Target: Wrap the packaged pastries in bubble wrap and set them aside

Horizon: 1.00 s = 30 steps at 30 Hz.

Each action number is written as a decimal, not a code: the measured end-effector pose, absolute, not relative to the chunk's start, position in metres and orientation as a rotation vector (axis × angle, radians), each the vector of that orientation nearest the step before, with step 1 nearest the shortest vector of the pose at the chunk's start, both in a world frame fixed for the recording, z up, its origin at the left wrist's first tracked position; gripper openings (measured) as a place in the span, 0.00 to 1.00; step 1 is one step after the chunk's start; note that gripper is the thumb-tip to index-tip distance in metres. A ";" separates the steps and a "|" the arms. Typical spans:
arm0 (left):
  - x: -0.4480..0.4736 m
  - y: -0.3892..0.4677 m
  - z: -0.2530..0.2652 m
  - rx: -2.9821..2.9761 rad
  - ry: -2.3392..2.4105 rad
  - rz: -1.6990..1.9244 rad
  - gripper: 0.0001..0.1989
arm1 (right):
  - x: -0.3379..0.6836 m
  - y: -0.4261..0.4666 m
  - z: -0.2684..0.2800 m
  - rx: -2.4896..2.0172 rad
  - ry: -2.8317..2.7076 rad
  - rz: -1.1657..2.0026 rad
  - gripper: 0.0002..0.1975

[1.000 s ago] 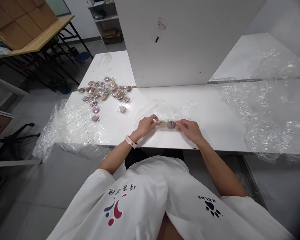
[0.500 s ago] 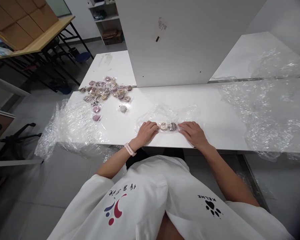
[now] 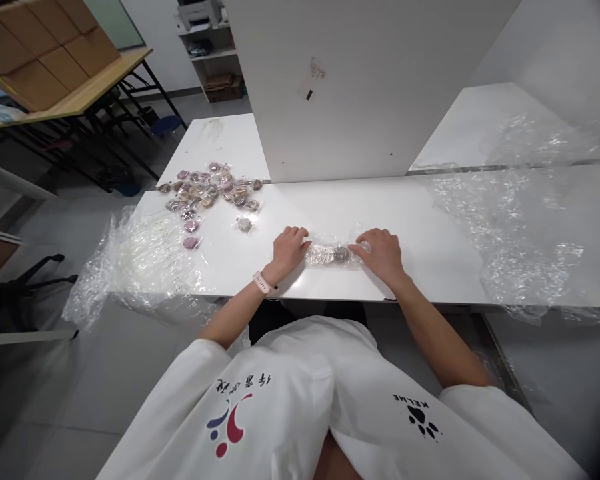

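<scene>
- Left hand [image 3: 289, 253] and right hand [image 3: 384, 256] each pinch clear film [image 3: 316, 256] around a bundle [image 3: 340, 254], near the surface's [image 3: 430, 267] front edge.
- Small wrapped pieces [image 3: 209, 199] lie toward its far left corner.

Clear crinkled plastic wrap [image 3: 325, 238] encloses a short grey-brown row of pieces [image 3: 339, 254], lying left-to-right on the desk [image 3: 420, 267].

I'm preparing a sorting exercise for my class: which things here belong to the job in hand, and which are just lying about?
Belong to the job:
plastic-wrapped bundle, between left hand and right hand
probably the small wrapped pieces, left plastic heap and right plastic sheeting

Apparently just lying about:
cardboard boxes
blue stool
printer
</scene>
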<state>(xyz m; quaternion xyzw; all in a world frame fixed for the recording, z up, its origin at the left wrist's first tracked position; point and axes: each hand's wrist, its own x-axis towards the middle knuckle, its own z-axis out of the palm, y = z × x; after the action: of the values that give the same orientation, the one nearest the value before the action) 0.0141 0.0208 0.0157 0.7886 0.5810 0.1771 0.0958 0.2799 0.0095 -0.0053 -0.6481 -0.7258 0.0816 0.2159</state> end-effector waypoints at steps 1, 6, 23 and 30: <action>0.005 0.011 0.017 2.303 1.787 0.700 0.12 | 0.286 0.001 -0.009 -1.775 -1.921 0.130 0.22; -0.033 -0.033 0.025 1.671 2.070 0.706 0.28 | 0.317 -0.045 -0.023 -2.116 -1.508 0.150 0.28; 0.073 -0.028 -0.017 2.584 1.182 0.656 0.19 | 0.231 -0.022 -0.011 -1.214 -1.421 0.642 0.09; 0.051 -0.040 -0.023 2.348 1.205 0.939 0.12 | 0.230 -0.019 -0.017 -1.008 -2.362 0.640 0.22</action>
<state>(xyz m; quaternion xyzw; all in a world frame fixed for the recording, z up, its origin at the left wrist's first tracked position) 0.0508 -0.0396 -0.0234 0.8261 0.4239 0.3303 0.1697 0.2303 -0.0185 -0.0166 -0.3693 -0.8653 0.2343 0.2448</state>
